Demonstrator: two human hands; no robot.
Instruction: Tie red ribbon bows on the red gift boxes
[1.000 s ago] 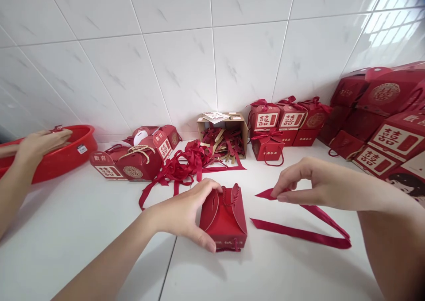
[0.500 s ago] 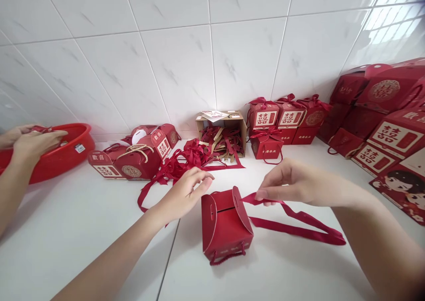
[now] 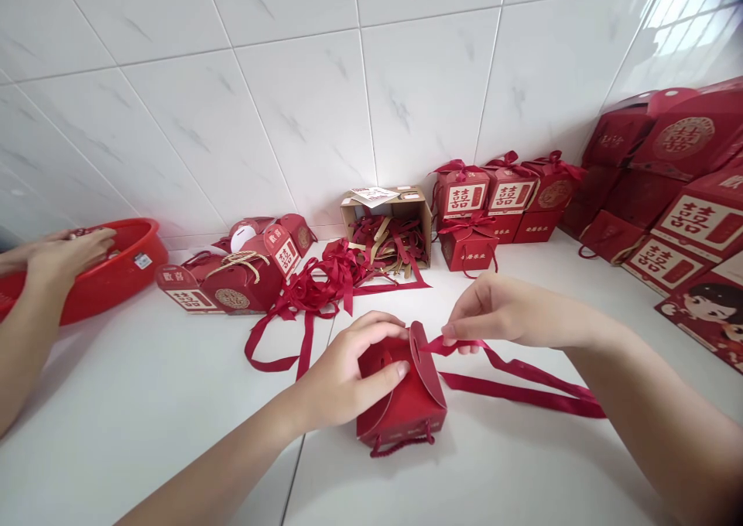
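A small red gift box [image 3: 409, 406] with a rope handle stands in front of me, its two slotted side flaps leaning toward each other. My left hand [image 3: 363, 375] rests over the left flap and top of the box, thumb and fingers apart. Beside the right flap, my right hand [image 3: 484, 313] pinches a dark red ribbon [image 3: 522, 391] close to its end. The ribbon's tip meets the slot in that flap; whether it passes through is hidden. From my fingers the ribbon loops out to the right across the table and back to the box.
Loose ribbons [image 3: 313, 282] lie in a heap beside an open carton [image 3: 428, 232] of straps. Bow-tied boxes [image 3: 467, 251] stand by the wall, with stacked boxes [image 3: 667, 201] at right. Left are more red boxes [image 3: 232, 290] and another person's hands [image 3: 66, 255] over a red basin [image 3: 116, 282].
My left hand has moved right and down onto the box, covering its left flap. My right hand still pinches the ribbon by the right flap. The view has shifted slightly.
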